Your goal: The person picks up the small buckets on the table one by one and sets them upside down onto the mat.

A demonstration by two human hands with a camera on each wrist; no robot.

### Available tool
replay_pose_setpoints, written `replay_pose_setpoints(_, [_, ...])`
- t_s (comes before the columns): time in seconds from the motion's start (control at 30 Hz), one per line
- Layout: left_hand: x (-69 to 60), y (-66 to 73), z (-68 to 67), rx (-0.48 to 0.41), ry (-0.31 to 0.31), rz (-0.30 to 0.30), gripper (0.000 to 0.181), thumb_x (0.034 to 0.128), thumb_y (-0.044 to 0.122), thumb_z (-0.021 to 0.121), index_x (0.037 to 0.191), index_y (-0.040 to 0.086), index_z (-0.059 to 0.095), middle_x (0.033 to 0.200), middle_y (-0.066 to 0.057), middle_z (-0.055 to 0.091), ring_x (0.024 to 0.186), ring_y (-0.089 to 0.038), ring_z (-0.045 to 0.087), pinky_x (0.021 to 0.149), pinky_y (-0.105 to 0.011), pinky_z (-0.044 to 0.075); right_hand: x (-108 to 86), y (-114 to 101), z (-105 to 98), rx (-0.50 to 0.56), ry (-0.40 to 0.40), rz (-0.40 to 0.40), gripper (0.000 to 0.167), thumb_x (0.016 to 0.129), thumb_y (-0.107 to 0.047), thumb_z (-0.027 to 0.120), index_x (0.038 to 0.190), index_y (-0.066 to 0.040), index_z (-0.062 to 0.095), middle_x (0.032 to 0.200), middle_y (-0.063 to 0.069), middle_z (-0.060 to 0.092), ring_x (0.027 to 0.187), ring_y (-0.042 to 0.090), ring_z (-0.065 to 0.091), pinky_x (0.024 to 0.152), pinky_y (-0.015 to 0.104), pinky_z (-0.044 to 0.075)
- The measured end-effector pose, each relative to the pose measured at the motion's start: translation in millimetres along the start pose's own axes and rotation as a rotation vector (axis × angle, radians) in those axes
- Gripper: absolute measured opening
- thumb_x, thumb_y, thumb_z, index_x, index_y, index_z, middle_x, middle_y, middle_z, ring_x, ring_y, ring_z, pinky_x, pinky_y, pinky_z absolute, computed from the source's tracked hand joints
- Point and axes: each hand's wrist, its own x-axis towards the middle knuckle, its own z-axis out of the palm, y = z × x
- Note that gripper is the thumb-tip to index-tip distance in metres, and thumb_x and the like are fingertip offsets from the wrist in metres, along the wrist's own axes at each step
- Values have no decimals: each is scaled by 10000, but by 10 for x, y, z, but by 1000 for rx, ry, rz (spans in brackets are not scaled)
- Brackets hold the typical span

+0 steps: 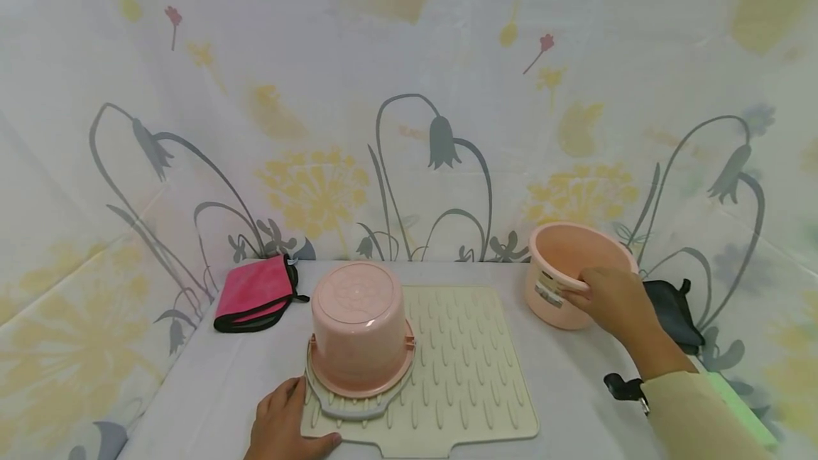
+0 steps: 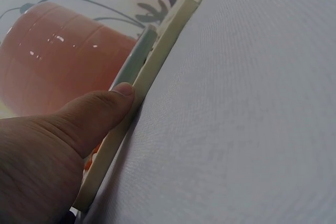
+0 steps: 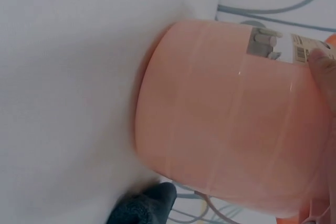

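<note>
One pale backdrop [image 1: 294, 41], printed with yellow blooms and drooping grey bellflowers, fills the upper part of the head view. Below it spreads a table covered in white [image 1: 211, 389]. On the table lies a cream mat [image 1: 460, 375] with raised ridges and a tab at its near edge. Two pink buckets come next in size: the overturned bucket [image 1: 359, 318] sits base-up on the left half of the mat, and the upright bucket [image 3: 226, 114] stands mouth-up beyond the mat's right side, near the backdrop. A folded bright pink cloth [image 1: 255, 289] with black trim lies at the back left, and a dark item [image 1: 671, 318] is at the far right, partly behind the arm. The left hand [image 1: 281, 424] holds the mat's near left corner, thumb at the front edge, fingers along the side. The right hand [image 1: 616, 304] grips the upright bucket's rim, thumb outside. A grey handle [image 1: 358, 414] curves around the overturned bucket's near side. Smallest is a printed label [image 3: 270, 45] on the upright bucket, its wording too blurred to read.
</note>
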Motion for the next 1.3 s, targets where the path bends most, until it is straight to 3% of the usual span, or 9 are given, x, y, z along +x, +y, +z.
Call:
replay_pose_setpoints(0.23, [-5, 3, -25, -23, -10, -18, 1245, 658, 657, 909, 1523, -100, 429, 1457, -320, 476, 1329, -554, 405, 1067, -730, 368, -32, -6, 26, -16, 49, 12, 518, 880, -449, 815, 623, -189, 447, 550, -44, 372, 503, 141, 348, 499, 304, 258])
replay_pose_setpoints(0.53, [-15, 19, -33, -12, 3, 6, 1225, 678, 637, 908, 1529, -99, 423, 1464, -318, 466, 1326, -556, 401, 1060, -727, 376, -83, -40, 50, 36, 126, 17, 570, 839, -418, 867, 604, -179, 407, 546, -46, 337, 516, 133, 319, 507, 279, 245])
replay_pose_setpoints(0.93, [-1, 10, -11, -15, 19, 9, 1208, 668, 642, 906, 1525, -75, 447, 1443, -302, 487, 1320, -543, 413, 1050, -724, 378, -118, -107, 12, 19, 163, -36, 599, 804, -398, 898, 609, -187, 373, 565, -56, 288, 526, 119, 274, 516, 267, 213])
replay_pose_setpoints(1.3, [-10, 2, 7, -13, 19, 10, 1193, 677, 624, 911, 1519, -85, 451, 1437, -304, 489, 1305, -554, 423, 1044, -727, 385, -353, -216, 4, -5, 316, -131, 603, 722, -412, 922, 642, -182, 371, 596, -59, 292, 549, 104, 266, 530, 257, 212])
